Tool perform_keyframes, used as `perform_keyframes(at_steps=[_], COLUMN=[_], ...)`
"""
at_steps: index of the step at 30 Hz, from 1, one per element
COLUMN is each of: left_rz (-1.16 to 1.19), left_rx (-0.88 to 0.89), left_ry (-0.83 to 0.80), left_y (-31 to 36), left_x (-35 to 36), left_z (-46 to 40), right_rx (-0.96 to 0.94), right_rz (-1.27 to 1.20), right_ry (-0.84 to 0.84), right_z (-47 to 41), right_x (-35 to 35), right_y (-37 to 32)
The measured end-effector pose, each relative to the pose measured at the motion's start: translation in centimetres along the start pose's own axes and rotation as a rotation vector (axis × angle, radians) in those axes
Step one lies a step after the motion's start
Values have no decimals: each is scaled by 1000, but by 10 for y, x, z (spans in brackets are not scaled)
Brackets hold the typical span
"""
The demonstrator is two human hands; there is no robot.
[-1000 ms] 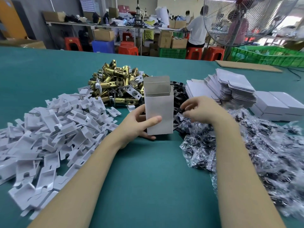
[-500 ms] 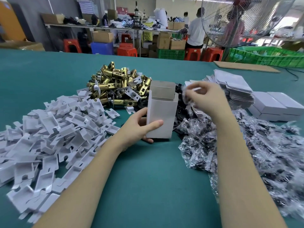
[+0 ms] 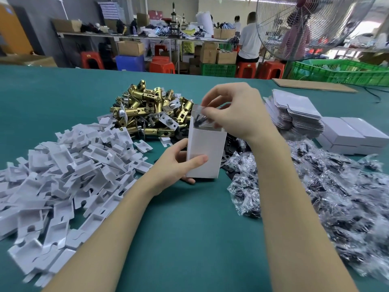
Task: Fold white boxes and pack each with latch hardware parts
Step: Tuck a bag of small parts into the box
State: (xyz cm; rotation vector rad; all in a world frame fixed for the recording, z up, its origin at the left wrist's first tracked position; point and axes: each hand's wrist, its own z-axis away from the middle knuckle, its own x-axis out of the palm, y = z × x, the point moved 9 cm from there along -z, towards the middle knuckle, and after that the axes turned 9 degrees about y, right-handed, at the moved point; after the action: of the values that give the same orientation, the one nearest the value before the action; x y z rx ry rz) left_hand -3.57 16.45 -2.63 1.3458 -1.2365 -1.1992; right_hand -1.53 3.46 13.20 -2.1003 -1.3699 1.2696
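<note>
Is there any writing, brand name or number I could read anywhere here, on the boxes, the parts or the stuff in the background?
None can be read.
White box held by the left hand: its faces that show are blank.
Finished boxes and flat box stack: no print on the sides that show.
Small bag in the right hand: no label visible.
Red carton on the back shelf: some marks, too blurred to read.

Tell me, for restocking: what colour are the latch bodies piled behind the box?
Brass gold latch bodies, with silver ends; head view.

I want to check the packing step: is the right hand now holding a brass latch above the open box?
No, the right hand pinches a small clear bag of dark parts over the white box.
</note>
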Motion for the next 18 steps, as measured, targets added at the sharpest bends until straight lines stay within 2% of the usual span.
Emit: perform_keyframes(at_steps=[8, 13, 18], left_rz=[2, -3, -3], left_rx=[5, 6, 9], left_ry=[-6, -9, -9], left_y=[-1, -1, 0], left_x=[0, 0, 1], left_z=[-1, -1, -1], right_rx=[20, 15, 18], right_rz=[203, 283, 400], right_ry=[-214, -209, -385], right_z=[8, 6, 14], right_x=[24, 17, 30], right_y=[8, 2, 3])
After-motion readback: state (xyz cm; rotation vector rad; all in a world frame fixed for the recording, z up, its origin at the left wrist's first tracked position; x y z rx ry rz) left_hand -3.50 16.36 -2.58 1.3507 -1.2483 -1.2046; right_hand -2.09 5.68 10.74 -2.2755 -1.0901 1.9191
